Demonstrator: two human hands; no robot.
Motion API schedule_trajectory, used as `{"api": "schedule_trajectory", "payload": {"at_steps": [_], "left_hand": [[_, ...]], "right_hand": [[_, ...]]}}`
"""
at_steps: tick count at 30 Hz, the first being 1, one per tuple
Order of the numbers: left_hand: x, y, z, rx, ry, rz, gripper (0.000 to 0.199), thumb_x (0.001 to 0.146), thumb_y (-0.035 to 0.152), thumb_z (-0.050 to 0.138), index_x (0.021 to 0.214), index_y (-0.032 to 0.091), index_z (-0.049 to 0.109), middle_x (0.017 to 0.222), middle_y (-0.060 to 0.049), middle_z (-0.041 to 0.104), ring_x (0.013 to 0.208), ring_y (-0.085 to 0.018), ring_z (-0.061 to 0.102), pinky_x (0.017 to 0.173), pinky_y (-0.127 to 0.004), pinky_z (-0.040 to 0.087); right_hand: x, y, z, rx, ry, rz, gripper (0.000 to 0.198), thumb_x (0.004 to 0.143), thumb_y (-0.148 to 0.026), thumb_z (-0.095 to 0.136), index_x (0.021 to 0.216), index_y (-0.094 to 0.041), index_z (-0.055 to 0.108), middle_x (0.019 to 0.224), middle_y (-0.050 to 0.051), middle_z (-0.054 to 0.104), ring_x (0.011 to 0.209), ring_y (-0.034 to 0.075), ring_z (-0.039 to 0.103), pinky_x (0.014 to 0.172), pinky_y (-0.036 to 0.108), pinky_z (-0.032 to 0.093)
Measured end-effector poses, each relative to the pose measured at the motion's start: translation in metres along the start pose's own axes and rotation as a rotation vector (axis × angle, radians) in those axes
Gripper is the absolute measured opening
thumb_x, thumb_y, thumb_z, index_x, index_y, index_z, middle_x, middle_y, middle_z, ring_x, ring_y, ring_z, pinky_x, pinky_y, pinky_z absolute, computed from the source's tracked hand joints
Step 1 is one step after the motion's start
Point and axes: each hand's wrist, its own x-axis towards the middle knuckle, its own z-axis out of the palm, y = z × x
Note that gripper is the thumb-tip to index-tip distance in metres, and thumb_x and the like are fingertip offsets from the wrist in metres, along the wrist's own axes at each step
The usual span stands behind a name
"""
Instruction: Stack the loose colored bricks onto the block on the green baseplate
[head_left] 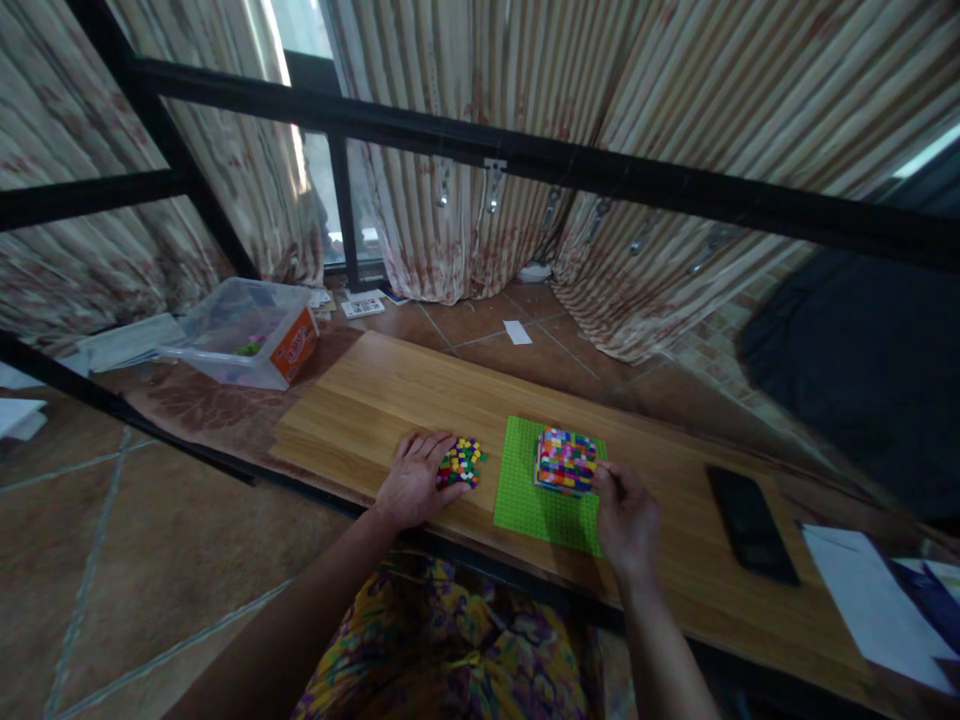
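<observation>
A block built of many small coloured toy bricks (566,460) stands on a bright green studded baseplate (517,500). My right hand (628,515) is at the block's right side, thumb and forefinger pinched together at its edge. Whatever those fingertips hold is too small to make out. Left of the baseplate, a pile of loose tiny bricks (466,460) in yellow, green, red, white and purple lies on the wooden board (405,385). My left hand (416,480) rests beside this pile, fingers stretched out along its far left and thumb along its near edge.
A black phone (752,523) lies at the board's right, with white paper (870,590) beyond it. On the far left stands a clear plastic box (247,340) with a few bricks inside. A dark metal rail (525,150) crosses in front of striped curtains (480,240).
</observation>
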Motion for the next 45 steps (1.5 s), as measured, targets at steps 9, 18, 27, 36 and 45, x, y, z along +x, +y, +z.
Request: {"api": "schedule_trajectory", "payload": {"at_steps": [9, 18, 27, 36, 45], "left_hand": [[0.000, 0.000, 0.001, 0.009, -0.009, 0.000, 0.062, 0.078, 0.056, 0.057, 0.129, 0.021, 0.047, 0.131, -0.010, 0.053, 0.122, -0.027, 0.046, 0.108, -0.047, 0.028], [0.000, -0.001, 0.001, 0.015, -0.015, -0.003, 0.062, 0.079, 0.055, 0.057, 0.130, 0.021, 0.047, 0.132, -0.010, 0.053, 0.120, -0.027, 0.047, 0.107, -0.047, 0.028], [0.000, -0.002, 0.002, 0.021, -0.006, 0.006, 0.062, 0.079, 0.055, 0.057, 0.129, 0.020, 0.047, 0.132, -0.010, 0.053, 0.121, -0.027, 0.046, 0.108, -0.046, 0.028], [0.001, -0.001, 0.001, 0.028, 0.000, 0.013, 0.062, 0.079, 0.056, 0.056, 0.128, 0.019, 0.048, 0.132, -0.011, 0.052, 0.120, -0.027, 0.047, 0.106, -0.045, 0.030], [-0.001, -0.003, 0.002, -0.011, -0.019, 0.007, 0.068, 0.074, 0.056, 0.061, 0.130, 0.020, 0.047, 0.133, -0.011, 0.052, 0.123, -0.028, 0.044, 0.108, -0.047, 0.025]], "right_hand": [[0.017, 0.003, 0.019, -0.162, -0.027, -0.316, 0.024, 0.086, -0.034, 0.048, 0.084, -0.020, 0.068, 0.102, 0.010, 0.060, 0.100, 0.024, 0.052, 0.089, 0.043, 0.042], [0.024, 0.009, 0.022, -0.049, -0.017, -0.143, 0.022, 0.080, -0.036, 0.054, 0.081, -0.018, 0.068, 0.107, 0.010, 0.058, 0.100, 0.023, 0.053, 0.091, 0.042, 0.041], [0.027, 0.010, 0.030, 0.105, 0.041, 0.023, 0.020, 0.072, -0.034, 0.061, 0.078, -0.018, 0.070, 0.105, 0.009, 0.057, 0.099, 0.023, 0.054, 0.091, 0.042, 0.041], [0.023, 0.009, 0.037, 0.158, 0.078, 0.037, 0.018, 0.072, -0.032, 0.058, 0.073, -0.018, 0.068, 0.108, 0.009, 0.055, 0.097, 0.020, 0.054, 0.087, 0.038, 0.043], [0.006, -0.009, 0.031, -0.005, 0.102, -0.225, 0.021, 0.084, -0.032, 0.052, 0.089, -0.020, 0.068, 0.111, 0.010, 0.055, 0.106, 0.022, 0.051, 0.094, 0.044, 0.040]]}}
